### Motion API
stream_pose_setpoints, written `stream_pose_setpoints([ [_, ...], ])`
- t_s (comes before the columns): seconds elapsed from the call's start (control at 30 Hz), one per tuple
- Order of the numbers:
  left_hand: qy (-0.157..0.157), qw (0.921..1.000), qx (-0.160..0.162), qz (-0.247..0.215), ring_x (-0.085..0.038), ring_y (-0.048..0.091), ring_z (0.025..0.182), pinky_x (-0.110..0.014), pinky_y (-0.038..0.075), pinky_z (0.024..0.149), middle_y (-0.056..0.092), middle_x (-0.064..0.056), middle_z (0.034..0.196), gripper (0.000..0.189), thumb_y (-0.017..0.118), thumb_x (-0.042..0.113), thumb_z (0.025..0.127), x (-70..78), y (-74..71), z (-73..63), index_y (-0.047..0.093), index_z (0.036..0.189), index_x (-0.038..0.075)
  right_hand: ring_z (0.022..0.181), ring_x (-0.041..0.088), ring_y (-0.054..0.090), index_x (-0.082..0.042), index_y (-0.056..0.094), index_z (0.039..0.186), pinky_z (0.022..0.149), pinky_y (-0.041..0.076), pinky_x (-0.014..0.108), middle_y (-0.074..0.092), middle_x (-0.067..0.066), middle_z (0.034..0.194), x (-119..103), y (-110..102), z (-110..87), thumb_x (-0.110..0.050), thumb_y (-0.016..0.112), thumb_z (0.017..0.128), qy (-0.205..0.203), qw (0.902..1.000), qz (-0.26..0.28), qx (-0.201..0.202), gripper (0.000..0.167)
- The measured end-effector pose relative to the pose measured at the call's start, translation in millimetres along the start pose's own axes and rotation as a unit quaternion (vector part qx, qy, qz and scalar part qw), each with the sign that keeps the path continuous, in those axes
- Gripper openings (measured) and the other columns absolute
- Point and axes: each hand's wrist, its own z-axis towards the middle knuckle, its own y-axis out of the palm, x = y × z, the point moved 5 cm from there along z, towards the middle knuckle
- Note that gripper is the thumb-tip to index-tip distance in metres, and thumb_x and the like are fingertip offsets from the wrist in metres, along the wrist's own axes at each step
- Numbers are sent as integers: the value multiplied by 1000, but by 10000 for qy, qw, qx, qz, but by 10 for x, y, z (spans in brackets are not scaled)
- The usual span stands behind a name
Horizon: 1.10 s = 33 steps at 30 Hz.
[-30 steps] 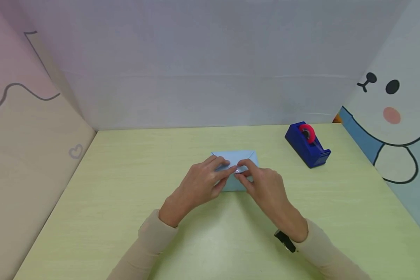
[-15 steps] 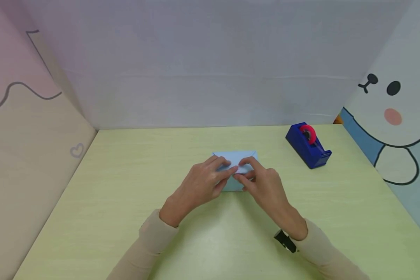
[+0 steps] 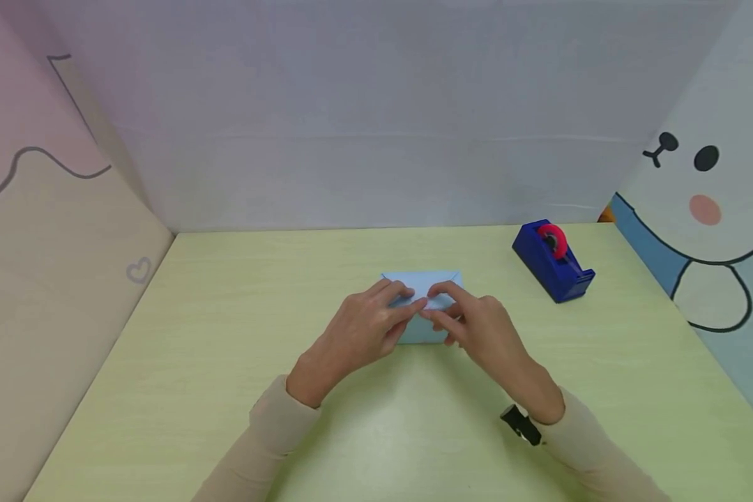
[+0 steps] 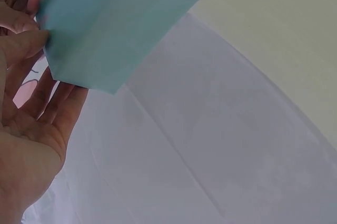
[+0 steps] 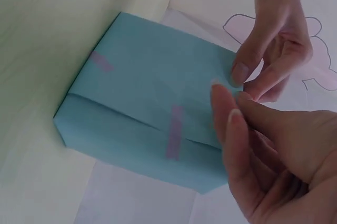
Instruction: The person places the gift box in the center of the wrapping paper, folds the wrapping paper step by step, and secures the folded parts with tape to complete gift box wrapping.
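A box wrapped in light blue paper (image 3: 419, 333) stands on the table, its folded end facing up. One pink tape strip (image 5: 175, 132) crosses a paper seam, and a shorter pink strip (image 5: 101, 61) lies near a far edge. My left hand (image 3: 364, 321) grips the box at its left side, thumb on the near face and index fingertip at the upper edge. From the right, my right hand (image 3: 480, 335) pinches the same edge between bent index finger and thumb, fingertips meeting the left ones. The other right fingers hang off the near face. The paper under the fingertips is partly hidden.
A blue tape dispenser (image 3: 546, 268) with a red-rimmed roll stands at the back right of the pale wooden table (image 3: 238, 300). A grey-white sheet (image 3: 376, 139) closes off the back, and printed panels (image 3: 703, 209) flank the sides. A black strap (image 3: 521, 425) sits at the right wrist.
My right wrist has shifted slightly right, and its lower fingers have spread away from the thumb. A shiny patch at the fingertips a second ago no longer shows. My left hand stays put.
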Motion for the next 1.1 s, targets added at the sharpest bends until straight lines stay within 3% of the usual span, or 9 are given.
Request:
stream_pose_setpoints([
  [0.13,-9,10000,4,-24,-21,64,92,-21,48,54,70,-8,107,29,74,6,90,-3,3,-3,80,118,14,42,4,57,-10,63,111,44,39,19,68,-2,62,3,6,-5,-17,72,96,-646,9954,-660,260,19],
  [0.33,17,9999,53,-86,-20,63,88,-21,48,55,70,-7,107,29,75,6,91,-10,4,-3,79,118,14,35,5,37,-10,62,109,40,25,17,53,-5,52,-39,-2,-38,-42,48,107,-1798,9642,-1673,999,36],
  [0.4,16,9999,71,-94,-20,62,88,-21,47,55,69,-7,107,29,75,6,90,-11,2,-2,79,118,14,34,5,29,-10,62,109,39,21,18,44,-6,49,-49,-6,-36,-47,39,108,-1992,9550,-1866,1157,43],
  [0.5,8,9999,73,-121,-20,62,87,-21,47,55,69,-7,108,29,75,5,90,-11,-1,-3,79,118,14,35,6,20,-10,62,109,39,18,20,36,-5,47,-47,-15,-30,-47,39,108,-2134,9476,-2022,1251,43],
  [0.57,12,9999,56,-130,-20,62,87,-21,48,56,69,-7,108,29,76,5,90,-9,1,-3,79,118,13,34,5,22,-10,62,110,39,19,20,38,-6,46,-25,-14,-27,-46,43,107,-2098,9499,-1980,1203,40],
  [0.7,32,9999,16,-139,-20,62,87,-22,49,57,69,-7,109,29,76,6,90,-7,7,-7,79,118,13,35,1,38,-10,63,111,39,26,17,51,-8,49,46,-2,-21,-31,70,97,-1688,9708,-1475,856,26],
  [0.8,62,9999,16,-158,-20,62,87,-21,49,58,69,-7,108,29,77,6,90,-10,11,-5,78,118,11,38,-1,46,-9,63,112,40,29,16,57,-9,53,74,-5,-22,-19,82,86,-1389,9811,-1190,631,33],
  [1.0,96,9995,28,-305,-21,65,95,-23,57,74,69,-9,109,31,81,5,87,-37,-28,10,73,117,1,40,0,44,-8,62,112,40,28,16,58,-7,56,93,-34,-54,-15,85,83,-1386,9798,-1279,673,37],
  [1.1,-71,9995,53,-297,-21,64,96,-25,57,79,67,-9,108,30,84,7,85,-66,-74,10,71,112,1,41,2,43,-7,63,112,40,30,18,57,-5,58,108,-59,-68,-16,87,81,-1369,9779,-1381,773,41],
])
